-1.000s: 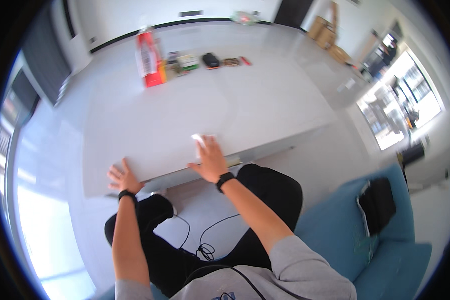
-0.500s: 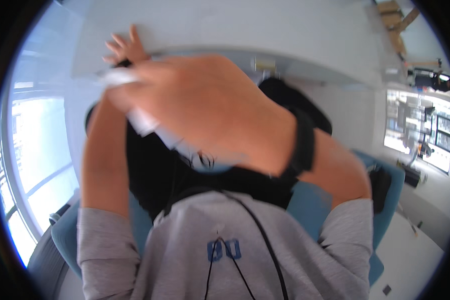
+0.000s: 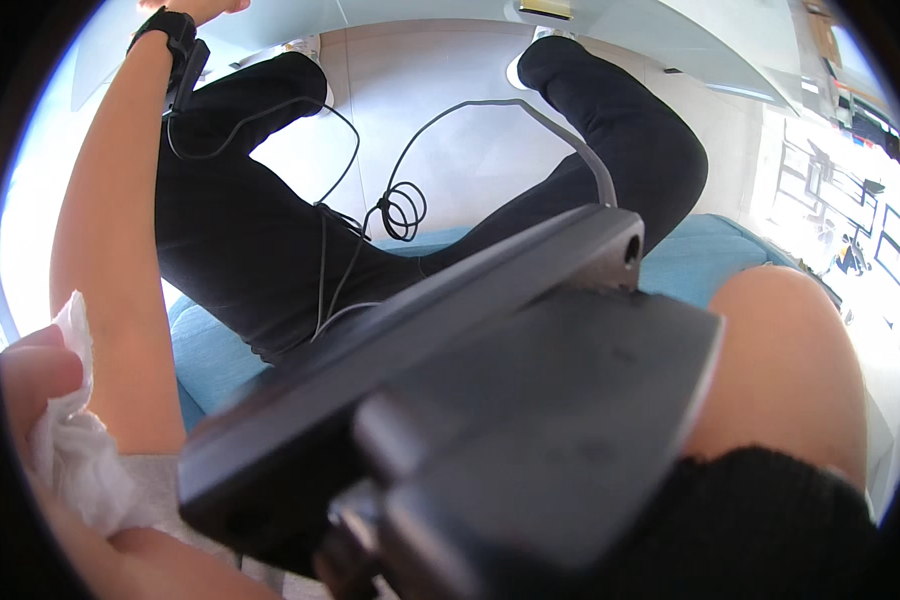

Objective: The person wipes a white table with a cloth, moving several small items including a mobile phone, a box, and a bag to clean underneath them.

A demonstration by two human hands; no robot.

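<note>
My right hand (image 3: 155, 565) is at the lower left, close to the camera and beside my left upper arm. Its fingers pinch a crumpled white tissue (image 3: 75, 450). A bulky dark grey device (image 3: 530, 400) on a black wrist strap rides on my right wrist and hides much of the lower middle. At the upper left, my left forearm reaches toward the grey table (image 3: 640, 30). Only part of my left hand (image 3: 202, 8) shows at the top edge, its fingers mostly cut off. A black band with a small device (image 3: 183, 60) is on that wrist.
A dark cable (image 3: 400, 210) with a coiled loop hangs between my black-trousered legs and runs to both wrist devices. I sit on a blue seat (image 3: 705, 255). Pale floor tiles (image 3: 450, 70) lie under the table. Bright windows (image 3: 840, 210) stand at the right.
My right hand, with the tissue, has swung from in front of my left wrist back to the lower left, near my upper arm. My left hand, earlier spread on the table, is now mostly out of view.
</note>
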